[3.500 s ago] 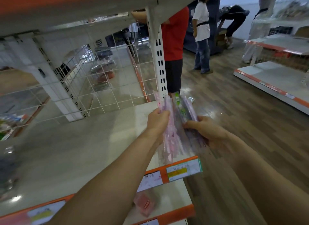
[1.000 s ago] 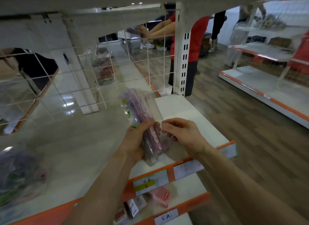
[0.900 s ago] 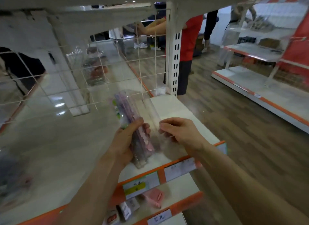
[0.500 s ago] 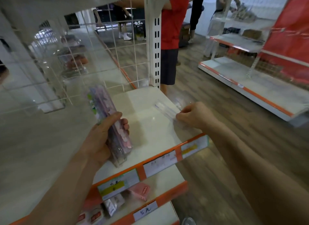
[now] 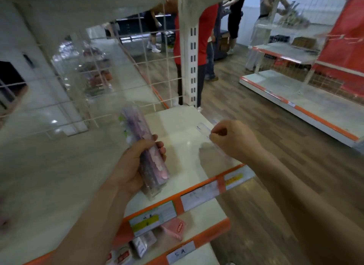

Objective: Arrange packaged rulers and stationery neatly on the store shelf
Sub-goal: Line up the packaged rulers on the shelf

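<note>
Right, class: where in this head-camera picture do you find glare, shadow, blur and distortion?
Head view: pale glare on the shelf between the hands; the right hand casts a soft shadow beneath it; the clear ruler it pinches almost vanishes against white; the ruler bundle in the left hand is soft; the left edge is smeared; the wide angle stretches both forearms.

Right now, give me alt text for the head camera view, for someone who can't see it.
A person's left hand grips a bundle of packaged rulers over a white store shelf while the right hand pinches a single clear ruler near the shelf's right edge. People stand beyond.
</note>
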A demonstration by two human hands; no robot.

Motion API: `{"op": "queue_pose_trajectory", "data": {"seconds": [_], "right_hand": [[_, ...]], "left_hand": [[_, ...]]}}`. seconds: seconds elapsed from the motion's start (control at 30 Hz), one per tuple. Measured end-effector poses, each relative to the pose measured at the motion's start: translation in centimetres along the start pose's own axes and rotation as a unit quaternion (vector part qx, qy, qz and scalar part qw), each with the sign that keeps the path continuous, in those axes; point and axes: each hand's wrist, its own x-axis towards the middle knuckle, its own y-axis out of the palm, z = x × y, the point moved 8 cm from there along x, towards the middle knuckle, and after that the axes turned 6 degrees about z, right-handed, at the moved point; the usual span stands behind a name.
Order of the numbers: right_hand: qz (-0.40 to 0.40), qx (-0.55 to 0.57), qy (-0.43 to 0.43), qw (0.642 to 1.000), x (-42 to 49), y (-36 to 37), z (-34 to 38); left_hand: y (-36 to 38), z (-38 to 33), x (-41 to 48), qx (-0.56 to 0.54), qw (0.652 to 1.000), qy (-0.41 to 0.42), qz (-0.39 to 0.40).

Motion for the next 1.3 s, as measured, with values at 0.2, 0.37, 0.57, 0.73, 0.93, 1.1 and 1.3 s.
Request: {"op": "queue_pose_trajectory", "data": {"seconds": [0.2,0.37,0.57,0.73,0.93,1.1,1.3], "right_hand": [[0.105,0.131,-0.072,0.983,-2.5,5.9,8.4],[0.099,0.131,-0.067,0.984,-2.0,6.3,8.7],[0.113,0.137,-0.045,0.983,-1.9,6.7,8.1],[0.109,0.154,-0.045,0.981,-1.9,6.6,7.8],[0.154,0.211,-0.039,0.964,-1.9,6.3,6.7],[0.194,0.204,-0.062,0.958,-2.4,6.4,6.9],[0.124,0.297,-0.037,0.946,-2.2,5.1,5.7]], "left_hand": [[0.0,-0.4,-0.4,0.075,0.997,0.009,-0.016],[0.0,-0.6,-0.8,0.079,0.997,0.002,-0.018],[-0.2,-0.5,-0.4,0.084,0.996,0.014,-0.017],[0.2,-0.7,-0.4,0.076,0.996,0.036,-0.005],[0.0,-0.8,-0.5,0.102,0.994,0.044,-0.021],[0.0,-0.7,-0.5,0.099,0.993,0.049,-0.030],[-1.2,-1.2,-0.5,0.087,0.990,0.072,-0.083]]}}
